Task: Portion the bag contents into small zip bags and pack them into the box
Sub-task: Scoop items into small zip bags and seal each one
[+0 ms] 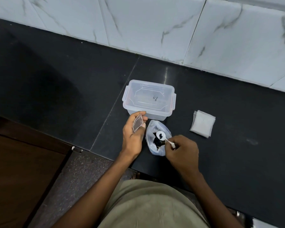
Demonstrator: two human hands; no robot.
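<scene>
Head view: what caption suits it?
Right hand lifts a spoon from the bag; left hand holds a zip bag.

Honestly nothing readable here, no labels, brands or numbers anywhere. Only thing close is a small dark scribble on the lid of the clear box (pixel 149 100), and it's too blurry to make out.

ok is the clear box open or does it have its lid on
Lid on. The clear box has its lid seated on top, with the side latches folded down.
</scene>
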